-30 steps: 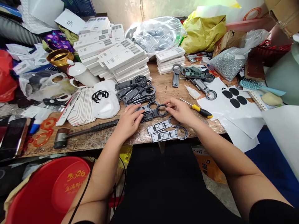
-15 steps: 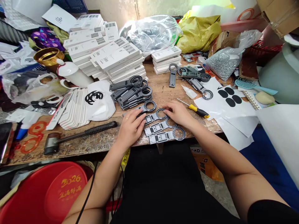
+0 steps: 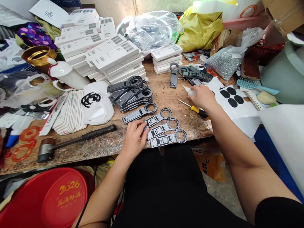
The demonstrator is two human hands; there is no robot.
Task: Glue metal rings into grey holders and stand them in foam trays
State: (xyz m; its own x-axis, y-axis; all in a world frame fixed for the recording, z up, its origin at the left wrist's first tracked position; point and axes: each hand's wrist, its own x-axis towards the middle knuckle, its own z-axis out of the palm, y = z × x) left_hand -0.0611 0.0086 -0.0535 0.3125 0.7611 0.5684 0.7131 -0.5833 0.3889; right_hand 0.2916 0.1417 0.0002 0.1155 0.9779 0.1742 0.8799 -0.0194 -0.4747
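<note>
My left hand (image 3: 135, 136) rests at the table's front edge, thumb and fingers apart, the tips touching the left end of a grey ring-ended plastic part (image 3: 154, 120). Two similar parts, a middle one (image 3: 159, 130) and a front one (image 3: 163, 140), lie in the same row with their recessed sides up. Just behind is another grey part (image 3: 135, 115), the other way up. Over on the right, my right hand (image 3: 203, 97) has its fingers closed around a small white squeeze bottle (image 3: 190, 91), which its fingers partly cover. A screwdriver (image 3: 195, 108) lies just below that hand.
More grey parts (image 3: 131, 93) are piled behind the row. White boxes (image 3: 118, 57) stand stacked at the back. A mallet (image 3: 78, 141) lies to the left. On the right, black oval pads (image 3: 231, 96) sit on white paper (image 3: 219, 85).
My right hand has left the grey part's ring, moved right and back, and taken hold of the squeeze bottle. My left hand stays by the part's left end.
</note>
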